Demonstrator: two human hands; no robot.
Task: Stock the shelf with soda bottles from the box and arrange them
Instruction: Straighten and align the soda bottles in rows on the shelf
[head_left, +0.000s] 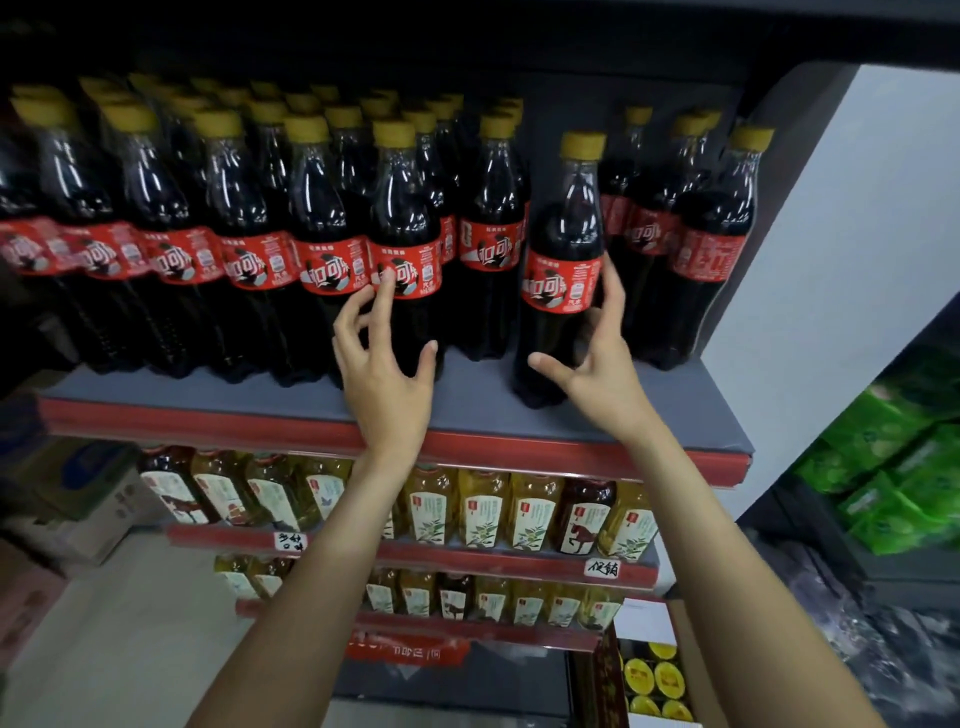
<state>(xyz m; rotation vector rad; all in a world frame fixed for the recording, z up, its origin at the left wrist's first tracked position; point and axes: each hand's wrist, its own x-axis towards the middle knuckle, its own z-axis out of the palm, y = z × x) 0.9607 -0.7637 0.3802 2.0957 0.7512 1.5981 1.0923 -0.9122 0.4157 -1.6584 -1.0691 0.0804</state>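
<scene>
Head view: box (655, 675) holds yellow-capped soda bottles (653, 674) below the shelf (467, 400).

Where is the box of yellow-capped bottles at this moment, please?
In the head view, the box sits low at the lower right, beside the foot of the shelving and below the tea bottles, with its yellow caps showing from above.

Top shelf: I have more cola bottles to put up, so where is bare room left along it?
Bare grey shelf shows between the bottle by the left hand and the lone bottle by the right hand, plus the front strip ahead of the rows. Left of that the bottle rows stand crowded; the right-end cluster is tight too.
</scene>
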